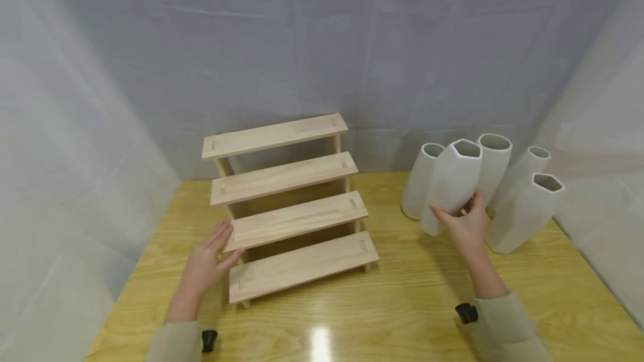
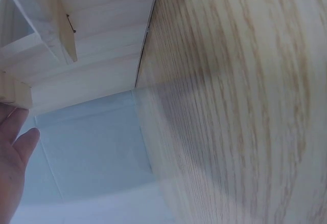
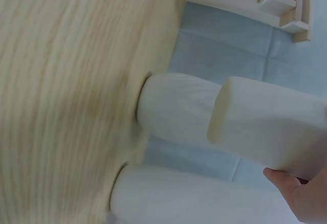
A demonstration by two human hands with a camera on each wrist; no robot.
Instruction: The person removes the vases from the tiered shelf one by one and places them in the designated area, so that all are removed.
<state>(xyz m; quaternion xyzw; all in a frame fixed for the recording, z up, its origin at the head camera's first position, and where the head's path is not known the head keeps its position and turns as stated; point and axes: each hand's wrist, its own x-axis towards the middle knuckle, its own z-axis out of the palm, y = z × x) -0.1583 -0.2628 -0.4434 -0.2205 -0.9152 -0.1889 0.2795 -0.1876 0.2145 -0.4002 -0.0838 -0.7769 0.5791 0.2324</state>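
Observation:
My right hand (image 1: 469, 229) grips a white faceted vase (image 1: 451, 180) with a five-sided mouth, thumb on one side and fingers on the other. In the right wrist view the held vase (image 3: 271, 119) tilts, its base raised off the table. Just behind and beside it stand the other white vases. At the left, a pale wooden four-step display stand (image 1: 302, 264) rises toward the back. My left hand (image 1: 205, 261) touches the left end of its second step from the bottom, fingers fairly straight. The left wrist view shows those fingertips (image 2: 18, 119) against the board's end.
Behind the held vase are a round-mouthed vase (image 1: 420, 183) and another (image 1: 495, 163). To the right stand a wavy-rimmed vase (image 1: 525, 169) and an angular vase (image 1: 523, 219). The wooden table (image 1: 402, 306) meets grey cloth (image 1: 322, 60) at the back and pale cloth on both sides.

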